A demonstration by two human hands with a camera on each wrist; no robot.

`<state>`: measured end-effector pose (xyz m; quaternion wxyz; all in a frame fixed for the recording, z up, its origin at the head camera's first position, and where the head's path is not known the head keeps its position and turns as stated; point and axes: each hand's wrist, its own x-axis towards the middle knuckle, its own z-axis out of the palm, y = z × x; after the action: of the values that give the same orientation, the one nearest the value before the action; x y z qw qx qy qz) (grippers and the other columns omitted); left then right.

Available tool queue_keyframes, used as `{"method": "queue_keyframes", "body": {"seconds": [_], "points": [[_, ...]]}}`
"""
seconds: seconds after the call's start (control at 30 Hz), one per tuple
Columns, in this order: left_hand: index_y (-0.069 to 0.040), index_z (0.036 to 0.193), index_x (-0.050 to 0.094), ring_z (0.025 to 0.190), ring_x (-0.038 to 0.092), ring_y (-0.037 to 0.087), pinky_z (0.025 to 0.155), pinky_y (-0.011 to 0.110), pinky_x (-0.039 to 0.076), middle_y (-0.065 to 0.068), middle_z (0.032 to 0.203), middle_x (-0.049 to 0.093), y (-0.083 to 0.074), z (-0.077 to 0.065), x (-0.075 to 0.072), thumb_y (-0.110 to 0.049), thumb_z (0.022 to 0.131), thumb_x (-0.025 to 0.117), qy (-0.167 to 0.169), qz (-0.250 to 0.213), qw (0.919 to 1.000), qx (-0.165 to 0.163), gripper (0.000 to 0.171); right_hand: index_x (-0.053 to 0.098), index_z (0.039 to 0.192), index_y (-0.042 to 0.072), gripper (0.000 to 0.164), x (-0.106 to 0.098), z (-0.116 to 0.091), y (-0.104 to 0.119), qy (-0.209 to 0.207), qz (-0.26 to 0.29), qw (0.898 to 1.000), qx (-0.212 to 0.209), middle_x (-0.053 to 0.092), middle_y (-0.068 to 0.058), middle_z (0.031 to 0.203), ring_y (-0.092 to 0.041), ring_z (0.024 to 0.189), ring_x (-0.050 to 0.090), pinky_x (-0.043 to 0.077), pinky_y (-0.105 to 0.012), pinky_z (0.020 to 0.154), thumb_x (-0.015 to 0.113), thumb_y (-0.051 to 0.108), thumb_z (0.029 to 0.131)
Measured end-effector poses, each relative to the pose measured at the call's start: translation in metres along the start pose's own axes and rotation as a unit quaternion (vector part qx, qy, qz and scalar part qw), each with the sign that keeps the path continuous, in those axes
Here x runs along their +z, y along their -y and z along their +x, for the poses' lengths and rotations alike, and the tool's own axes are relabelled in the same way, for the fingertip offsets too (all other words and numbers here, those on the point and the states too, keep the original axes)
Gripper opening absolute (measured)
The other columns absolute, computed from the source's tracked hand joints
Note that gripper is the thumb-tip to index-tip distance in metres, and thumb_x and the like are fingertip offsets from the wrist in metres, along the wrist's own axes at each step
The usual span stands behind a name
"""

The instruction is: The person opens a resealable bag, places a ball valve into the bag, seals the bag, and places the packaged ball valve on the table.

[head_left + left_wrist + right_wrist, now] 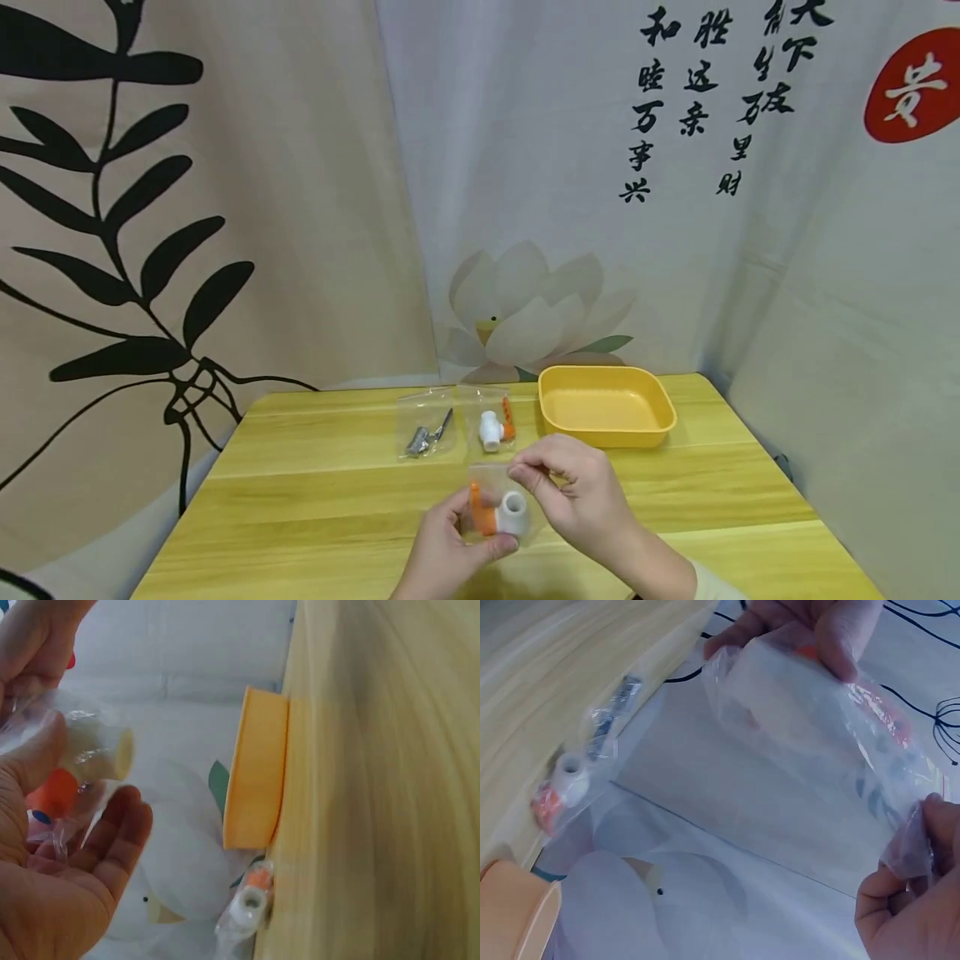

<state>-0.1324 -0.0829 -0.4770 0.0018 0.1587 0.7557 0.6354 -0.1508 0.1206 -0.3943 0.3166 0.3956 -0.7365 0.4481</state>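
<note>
My left hand (pixel 450 542) holds a clear plastic bag (pixel 491 475) with a white plastic valve (pixel 513 521) inside it, which has an orange handle (pixel 476 500). The thumb lies across the front, and the valve's round opening faces up. At the bag's upper right corner, my right hand (pixel 585 500) pinches the plastic between thumb and fingertips. The right wrist view shows the bag stretched between my right hand (pixel 922 892) and my left hand (pixel 840 637). In the left wrist view the valve's white pipe end (pixel 105 754) shows through the plastic beside my left thumb.
Behind the hands, a second bagged white-and-orange valve (pixel 492 429) lies on the wooden table (pixel 315 500). Left of it is a bag with a grey metal part (pixel 423 437). A yellow tray (pixel 607 437) stands at the back right, near the printed curtain (pixel 525 208).
</note>
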Motion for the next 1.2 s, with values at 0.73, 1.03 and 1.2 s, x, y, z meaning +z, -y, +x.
{"method": "queue_keyframes", "body": {"seconds": [0.73,1.03,1.2], "points": [[0.003,0.13,0.064,0.1,0.075,0.015,0.082,0.022,0.062,0.017,0.118,0.077,0.017,-0.005,-0.027,-0.022,0.089,0.089,-0.077,-0.038,0.9901,-0.112,0.054,0.078,0.092,0.024,0.013,-0.019,-0.01,-0.022,0.022,-0.075,0.985,0.151,0.07,0.017,0.08,0.004,0.067,0.053,0.051,-0.021,0.058,0.082,0.012,0.094],[0.007,0.132,0.062,0.082,0.072,0.019,0.075,0.03,0.063,0.01,0.104,0.078,0.026,0.031,-0.124,-0.037,0.091,0.086,-0.178,0.059,0.9634,-0.192,0.064,0.075,0.092,0.03,0.015,-0.045,-0.042,-0.032,0.075,-0.092,0.978,0.173,0.067,0.021,0.082,0.006,0.068,0.052,0.049,-0.019,0.058,0.081,0.016,0.096],[0.008,0.121,0.06,0.076,0.07,0.015,0.074,0.029,0.062,0.005,0.092,0.071,0.046,0.059,-0.175,-0.036,0.097,0.08,-0.18,0.07,0.9528,-0.234,0.054,0.075,0.092,0.03,0.017,-0.056,-0.056,-0.036,0.088,-0.09,0.975,0.182,0.068,0.021,0.083,0.006,0.068,0.053,0.048,-0.02,0.056,0.081,0.015,0.096]]}}
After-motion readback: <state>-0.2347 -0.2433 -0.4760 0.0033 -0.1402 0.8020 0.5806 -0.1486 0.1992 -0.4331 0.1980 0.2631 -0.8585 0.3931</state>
